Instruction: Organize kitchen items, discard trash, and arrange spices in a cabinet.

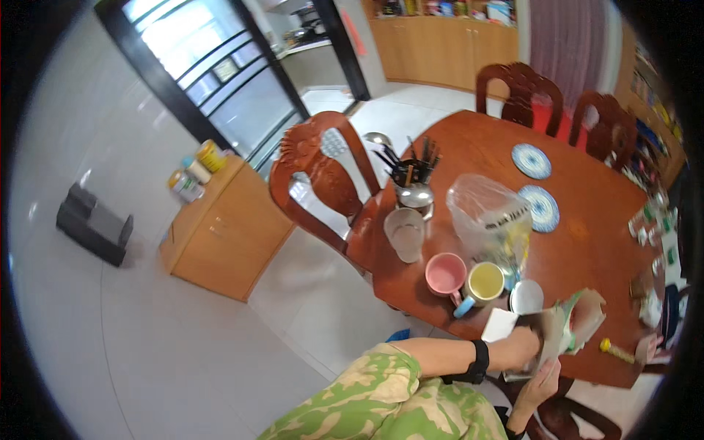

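Observation:
My left hand [520,347] reaches into an opened cardboard box [545,333] at the near edge of the dining table; its fingertips are hidden inside. My right hand [539,383] grips the near side of that box. Just beyond the box lies a torn green and white package [584,322]. A white box flap [500,324] sticks out beside my left wrist. A pink mug [446,274] and a yellow mug [486,282] with a blue handle stand close by, with a round white lid [527,297] next to them.
A clear plastic bag [484,212], a frosted pitcher [405,234] and a black utensil holder [413,170] stand on the wooden table [594,242]. Farther back lie two patterned plates [531,161]. A yellow-capped item [616,350] lies right of the box. A carved chair [324,176] adjoins the table's left side.

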The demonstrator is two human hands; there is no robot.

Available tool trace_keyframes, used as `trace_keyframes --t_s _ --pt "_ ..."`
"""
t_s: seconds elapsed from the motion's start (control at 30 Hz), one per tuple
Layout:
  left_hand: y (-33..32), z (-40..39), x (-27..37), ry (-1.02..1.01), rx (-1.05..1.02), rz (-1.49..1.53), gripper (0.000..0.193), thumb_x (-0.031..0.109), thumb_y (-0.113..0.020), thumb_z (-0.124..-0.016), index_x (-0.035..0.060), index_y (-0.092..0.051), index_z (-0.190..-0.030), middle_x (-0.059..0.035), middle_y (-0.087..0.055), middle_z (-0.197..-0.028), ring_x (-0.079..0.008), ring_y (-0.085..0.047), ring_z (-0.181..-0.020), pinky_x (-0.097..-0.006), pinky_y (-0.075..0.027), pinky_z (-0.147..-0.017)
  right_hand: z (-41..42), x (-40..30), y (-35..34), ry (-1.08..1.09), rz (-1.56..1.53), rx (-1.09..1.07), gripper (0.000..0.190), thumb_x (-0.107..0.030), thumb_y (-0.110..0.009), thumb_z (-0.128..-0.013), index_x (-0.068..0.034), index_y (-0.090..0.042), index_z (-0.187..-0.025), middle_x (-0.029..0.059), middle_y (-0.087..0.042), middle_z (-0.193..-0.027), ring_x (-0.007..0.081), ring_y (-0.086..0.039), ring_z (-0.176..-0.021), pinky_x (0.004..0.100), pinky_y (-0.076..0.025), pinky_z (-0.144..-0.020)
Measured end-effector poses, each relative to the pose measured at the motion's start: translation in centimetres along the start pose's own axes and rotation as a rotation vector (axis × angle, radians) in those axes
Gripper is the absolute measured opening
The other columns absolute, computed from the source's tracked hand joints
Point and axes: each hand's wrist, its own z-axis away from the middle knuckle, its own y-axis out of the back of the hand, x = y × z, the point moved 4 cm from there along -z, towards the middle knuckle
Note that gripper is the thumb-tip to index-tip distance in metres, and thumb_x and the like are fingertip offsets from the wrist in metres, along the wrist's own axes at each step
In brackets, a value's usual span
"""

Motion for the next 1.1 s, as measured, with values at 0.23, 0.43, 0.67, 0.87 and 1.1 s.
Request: trace_keyframes --t_s 0.23,0.43,0.67,0.87,1.1 --pt "5.2 2.0 0.5 0.053 0.316 0.091 0.039 0.009 -0.069 -0.054 -0.0019 -0.052 -0.088 -0.0169 -0.057 -0.081 -0.0305 -0.056 -0.075 -0.0376 -0.046 -0.065 -1.7 5.0 -1.0 -0.086 -0.13 -0.111 0.03 -0.022 -0.038 -0.096 0.005 -0.05 -0.093 0.0157 -0.052 -0.08 0.0255 -0.049 -0.07 0.0343 -0.043 -0.065" --pt "6.2 2.3 -0.2 0.058 0.373 0.096 0.041 0.007 -0.069 -0.056 -0.0057 -0.051 -0.091 -0.0235 -0.053 -0.096 -0.0337 -0.056 -0.081 -0.0386 -0.048 -0.07 -3.1 4.9 -2.2 -0.075 -0.251 -0.093 0.031 -0.024 -0.038 -0.096 0.005 -0.05 -0.091 0.015 -0.051 -0.079 0.024 -0.047 -0.071 0.0346 -0.042 -0.066" --pt "8.4 2.6 1.2 0.104 0.43 0.021 0.041 0.01 -0.069 -0.057 -0.0042 -0.056 -0.093 -0.028 -0.049 -0.111 -0.0367 -0.057 -0.088 -0.0406 -0.049 -0.074 -3.6 3.9 -1.4 -0.065 -0.146 -0.105 0.035 -0.023 -0.036 -0.095 0.009 -0.052 -0.1 0.0199 -0.056 -0.089 0.0289 -0.052 -0.083 0.0369 -0.042 -0.076" --pt "10.9 3.6 -3.0 0.234 0.422 0.72 0.04 0.018 -0.068 -0.055 0.0031 -0.058 -0.091 -0.0183 -0.062 -0.085 -0.0322 -0.061 -0.082 -0.0401 -0.049 -0.072 -1.7 9.5 -1.7 0.18 0.047 0.021 0.024 -0.012 -0.048 -0.086 0.008 -0.058 -0.095 0.0189 -0.062 -0.091 0.0287 -0.059 -0.082 0.0394 -0.046 -0.072" --pt "10.3 8.1 -7.4 0.175 0.562 1.86 0.052 0.017 -0.062 -0.073 0.0045 -0.046 -0.121 -0.0111 -0.055 -0.113 -0.0249 -0.056 -0.104 -0.0428 -0.049 -0.084 -4.0 1.4 -2.0 -0.159 -0.259 -0.024 0.025 -0.02 -0.052 -0.09 0.003 -0.061 -0.094 0.0148 -0.061 -0.075 0.0179 -0.057 -0.068 0.0292 -0.046 -0.065"
